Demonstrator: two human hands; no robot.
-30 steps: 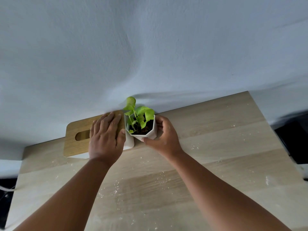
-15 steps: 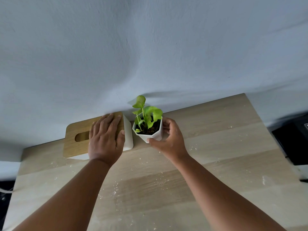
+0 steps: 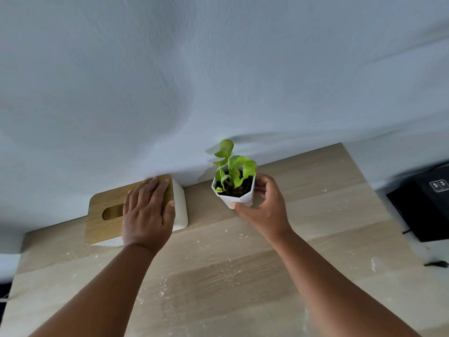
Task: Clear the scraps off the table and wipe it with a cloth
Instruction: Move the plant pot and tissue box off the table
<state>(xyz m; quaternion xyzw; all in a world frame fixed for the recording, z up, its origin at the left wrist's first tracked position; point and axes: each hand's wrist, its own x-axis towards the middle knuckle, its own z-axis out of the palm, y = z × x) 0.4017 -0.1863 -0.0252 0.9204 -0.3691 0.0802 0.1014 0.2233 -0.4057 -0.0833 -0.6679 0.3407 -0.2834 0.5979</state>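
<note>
Against the pale wall at the far edge of the wooden table [image 3: 315, 215], the left hand [image 3: 145, 215] lies flat and spread, fingers unclosed, on the wooden lid of a white tissue box [image 3: 107, 215]. To its right and apart from the box, the right hand [image 3: 264, 205] is wrapped around a faceted white plant pot [image 3: 234, 194], thumb at the near side and fingers at the far side, green leaves standing upright. Small pale scraps [image 3: 228, 271] lie scattered over the tabletop between the forearms and toward the right edge, and a black box [image 3: 427, 203] sits off the table at right.
</note>
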